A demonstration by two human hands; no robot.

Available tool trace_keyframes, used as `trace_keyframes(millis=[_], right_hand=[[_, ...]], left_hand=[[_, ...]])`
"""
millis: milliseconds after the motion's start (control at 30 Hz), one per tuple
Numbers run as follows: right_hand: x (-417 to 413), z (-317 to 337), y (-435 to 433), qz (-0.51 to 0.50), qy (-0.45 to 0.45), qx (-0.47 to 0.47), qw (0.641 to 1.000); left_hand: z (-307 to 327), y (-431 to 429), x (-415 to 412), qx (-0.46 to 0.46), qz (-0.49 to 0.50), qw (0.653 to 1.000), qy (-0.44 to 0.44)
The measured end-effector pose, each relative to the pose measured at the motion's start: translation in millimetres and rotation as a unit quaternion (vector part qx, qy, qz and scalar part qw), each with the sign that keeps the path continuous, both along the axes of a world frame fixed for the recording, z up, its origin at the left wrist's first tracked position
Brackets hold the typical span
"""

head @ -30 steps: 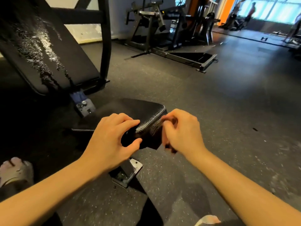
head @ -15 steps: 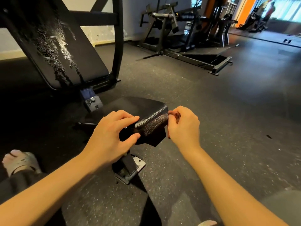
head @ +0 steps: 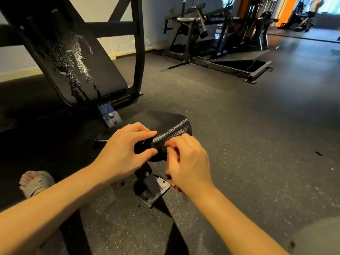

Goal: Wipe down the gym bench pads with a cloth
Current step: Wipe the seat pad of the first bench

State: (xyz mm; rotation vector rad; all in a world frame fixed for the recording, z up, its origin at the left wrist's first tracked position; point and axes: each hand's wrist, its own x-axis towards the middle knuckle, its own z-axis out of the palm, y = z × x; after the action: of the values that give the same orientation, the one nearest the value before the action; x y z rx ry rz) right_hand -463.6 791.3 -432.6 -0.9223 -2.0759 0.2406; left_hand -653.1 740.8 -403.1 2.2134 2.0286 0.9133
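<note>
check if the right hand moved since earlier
Yes: the right hand slid from the right corner of the seat pad along its front edge toward the left hand.

Seat pad (head: 161, 120) before back pad (head: 103, 78); weight machine (head: 202, 37) behind, right.

Dark speckled rubber floor (head: 257, 135), pale wall (head: 156, 19), black weight machine (head: 191, 34), perhaps bright windows (head: 329, 6) far right.

Looks like a gym. Has speckled rubber flooring (head: 248, 144) under a tilted bench back pad (head: 103, 74), black steel weight machines (head: 191, 34) beyond and right of that pad, an orange wall (head: 288, 10) far right of it.
</note>
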Motion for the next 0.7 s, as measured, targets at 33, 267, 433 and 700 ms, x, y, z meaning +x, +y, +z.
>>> trace_keyframes(millis=[33, 267, 433, 700], right_hand=[[3, 2, 12, -0.021, 0.01, -0.007, 1.0], [0, 4, 32, -0.113, 0.089, -0.065, 0.988], [0, 3, 11, -0.006, 0.027, 0.013, 1.0], [-10, -5, 4, -0.021, 0.047, 0.026, 0.998]], left_hand=[[3, 0, 0, -0.008, -0.003, 1.0, 0.007], [21, 7, -8, -0.033, -0.037, 0.997, 0.059], [8, 7, -10, -0.002, -0.042, 0.999, 0.014], [-3, 3, -11, 0.002, -0.037, 0.999, 0.01]])
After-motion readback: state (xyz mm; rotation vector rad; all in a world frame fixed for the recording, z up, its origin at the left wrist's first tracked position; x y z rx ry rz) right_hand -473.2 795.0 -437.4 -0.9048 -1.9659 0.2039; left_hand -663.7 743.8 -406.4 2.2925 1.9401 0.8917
